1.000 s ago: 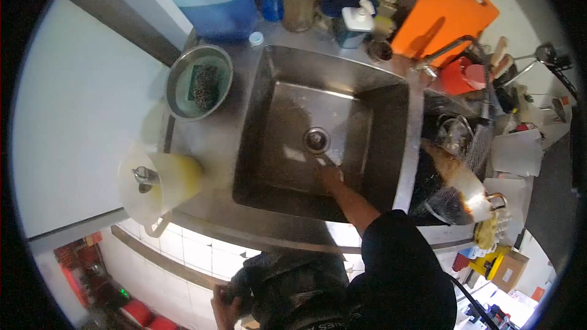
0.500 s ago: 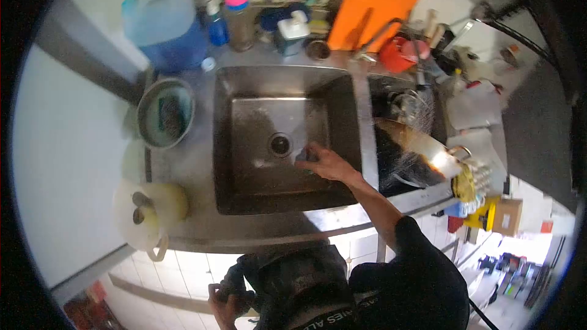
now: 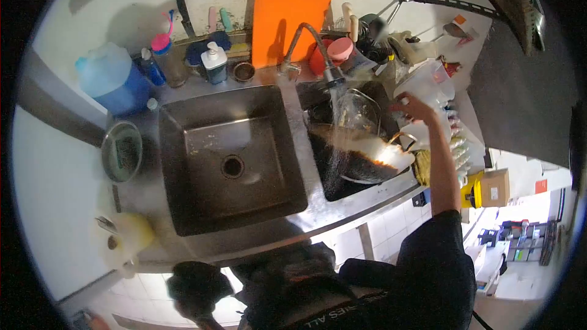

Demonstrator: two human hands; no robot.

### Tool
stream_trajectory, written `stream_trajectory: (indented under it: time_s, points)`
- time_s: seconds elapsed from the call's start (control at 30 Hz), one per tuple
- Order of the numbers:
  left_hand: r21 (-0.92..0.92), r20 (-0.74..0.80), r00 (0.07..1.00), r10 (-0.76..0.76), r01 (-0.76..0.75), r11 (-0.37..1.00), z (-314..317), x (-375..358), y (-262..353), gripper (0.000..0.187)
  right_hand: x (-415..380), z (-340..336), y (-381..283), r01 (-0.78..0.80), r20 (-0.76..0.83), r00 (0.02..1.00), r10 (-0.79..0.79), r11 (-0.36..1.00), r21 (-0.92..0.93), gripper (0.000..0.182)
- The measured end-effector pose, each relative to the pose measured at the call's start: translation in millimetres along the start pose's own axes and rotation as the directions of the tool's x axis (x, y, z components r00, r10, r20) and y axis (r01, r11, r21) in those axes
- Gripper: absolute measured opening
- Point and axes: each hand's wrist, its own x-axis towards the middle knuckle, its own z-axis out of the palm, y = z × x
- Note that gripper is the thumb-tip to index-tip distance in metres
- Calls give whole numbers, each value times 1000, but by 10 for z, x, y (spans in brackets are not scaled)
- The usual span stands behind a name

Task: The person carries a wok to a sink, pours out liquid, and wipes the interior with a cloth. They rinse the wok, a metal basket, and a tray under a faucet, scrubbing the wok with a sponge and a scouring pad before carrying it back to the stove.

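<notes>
My right hand reaches over the right edge of the right-hand sink, beside translucent plastic containers. Its fingers are curled together; a small pale spot shows between them, too little to name. Below the hand, a scorched wok leans in the sink with its loop handle to the right. Water runs from the faucet over the wok and a clear glass-like lid or bowl. At the bottom left, a dark bulky thing is at my left hand, whose fingers are hidden.
The left-hand sink has a round drain. An orange cutting board leans on the wall. A blue jug, a pump bottle and a round basin line the counter, with a yellowish jug nearer.
My right hand has left the left-hand sink, where it held a small dark thing, and moved right past the wok. The view has swung right. Water now streams visibly from the faucet.
</notes>
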Motion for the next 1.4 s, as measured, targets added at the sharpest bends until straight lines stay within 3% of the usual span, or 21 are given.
stream_trajectory:
  time_s: [0.1, 0.2, 0.27, 0.3, 0.33, 0.4, 0.43, 0.47, 0.5, 0.57, 0.67, 0.73, 0.8, 0.83, 0.9, 0.93, 1.03, 1.13, 1.17, 1.33, 1.4]
  points:
    - [63, 180, 980, 89, -102, 993, -757, -184, 507, 19, 623, 151, 239, 1, 195, 981, 10, 998, -58, 67]
    - [45, 322, 895, -308, 311, 949, -758, -396, 914, 21, 1269, 212, 678, -69, 239, 967, 93, 992, -109, 68]
    - [56, 355, 834, -422, 432, 900, -764, -531, 1118, 21, 1187, 15, 676, 22, 85, 996, -14, 995, -95, 67]
    - [59, 427, 670, -608, 650, 757, -790, -572, 1207, 23, 1129, -110, 721, 26, 75, 997, -19, 996, -86, 67]
    - [53, 416, 675, -610, 651, 757, -797, -556, 1183, 23, 1034, -192, 788, 170, -28, 985, -170, 985, -8, 65]
    - [-432, 528, 848, -31, 300, 850, -777, -462, 1054, 26, 622, -340, 867, 313, -156, 941, -301, 948, 63, 63]
    - [-658, 215, 971, -102, 221, 720, -382, -503, 1059, 32, 213, -414, 810, 412, -223, 898, -379, 903, 124, 59]
    - [-852, -225, 946, -235, -74, 518, 116, -415, 1101, 38, -187, -456, 792, 505, -294, 846, -445, 845, 174, 55]
    - [-834, -493, 816, -302, -345, 432, 338, -256, 1209, 45, -552, -459, 829, 509, -312, 848, -428, 823, 254, 52]
    - [-668, -736, 635, -235, -624, 405, 147, 28, 1551, 59, -1163, -292, 1069, 486, -350, 864, -362, 784, 387, 49]
    - [-423, -892, 446, 75, -881, 213, -791, 168, 2136, 81, -1905, 94, 1414, 450, -357, 888, -289, 703, 551, 48]
    - [-387, -853, 332, 404, -920, -63, -1787, 34, 2597, 76, -2132, 349, 1736, 431, -330, 901, -281, 672, 602, 46]
    - [-401, -722, 250, 645, -911, -97, -2409, -42, 3069, 70, -2312, 469, 1931, 297, -245, 953, -177, 691, 659, 45]
    - [-393, -725, 243, 645, -914, -98, -2584, -61, 3328, 70, -2365, 498, 2014, 277, -251, 957, -142, 693, 665, 46]
    - [-519, -493, 186, 850, -847, -116, -2801, -47, 3846, 59, -2316, 676, 2315, 280, -282, 953, -108, 666, 692, 46]
    - [-512, -494, 188, 849, -852, -110, -2866, -32, 4083, 59, -2295, 705, 2433, 273, -283, 954, -96, 664, 696, 46]
    - [-60, -292, -165, 942, -980, -190, -2810, 45, 4734, 47, -2211, 798, 2717, 308, -320, 943, -89, 596, 742, 46]
    - [43, -134, -180, 975, -984, -176, -2625, 80, 5110, 54, -2091, 787, 2909, 280, -276, 956, -94, 565, 776, 42]
    - [94, -219, -267, 939, -963, -252, -2483, 195, 5223, 60, -2008, 791, 2972, 258, -246, 965, -93, 518, 816, 41]
    - [93, -163, -150, 975, -986, -136, -2490, 109, 5404, 59, -1552, 805, 3069, 242, -171, 967, -189, 468, 850, 37]
    - [150, -214, -174, 961, -978, -144, -2379, 149, 5475, 60, -1408, 765, 3049, 213, -122, 968, -221, 454, 865, 37]
